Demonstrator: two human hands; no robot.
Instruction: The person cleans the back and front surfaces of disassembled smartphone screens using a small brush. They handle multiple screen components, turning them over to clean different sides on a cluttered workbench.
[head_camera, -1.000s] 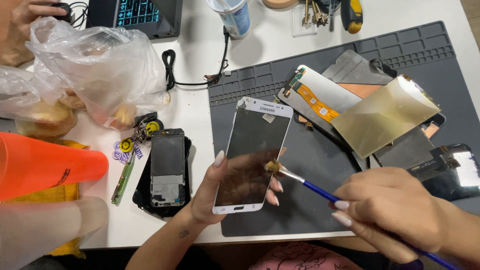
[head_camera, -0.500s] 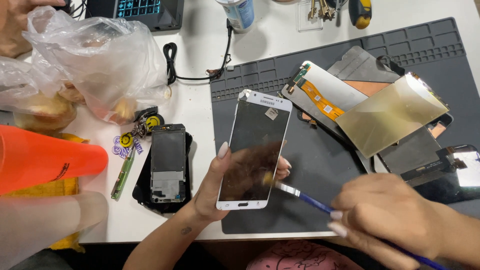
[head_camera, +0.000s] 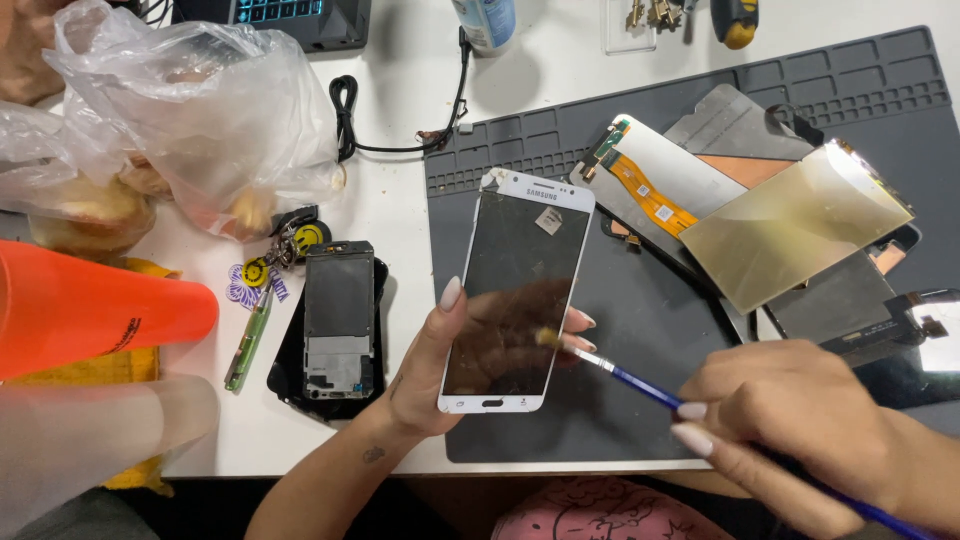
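Note:
My left hand (head_camera: 425, 375) holds a white-framed phone screen panel (head_camera: 515, 290) from below, glass up, over the grey work mat (head_camera: 600, 420). My right hand (head_camera: 790, 420) grips a thin blue-handled paintbrush (head_camera: 640, 385). The brush's pale bristle tip touches the dark glass at the panel's right side, near my left fingertips.
A black phone body (head_camera: 338, 320) lies left of the mat on the white table. Loose display parts, an orange flex cable (head_camera: 645, 195) and a gold sheet (head_camera: 795, 225) lie on the mat's right. Plastic bags (head_camera: 190, 110), an orange cone (head_camera: 90, 310) and a cable (head_camera: 400, 140) are at the left.
The brush tip moved off the glass to the lower right, then came back onto the panel's right side. My left hand kept holding the panel, shifted slightly.

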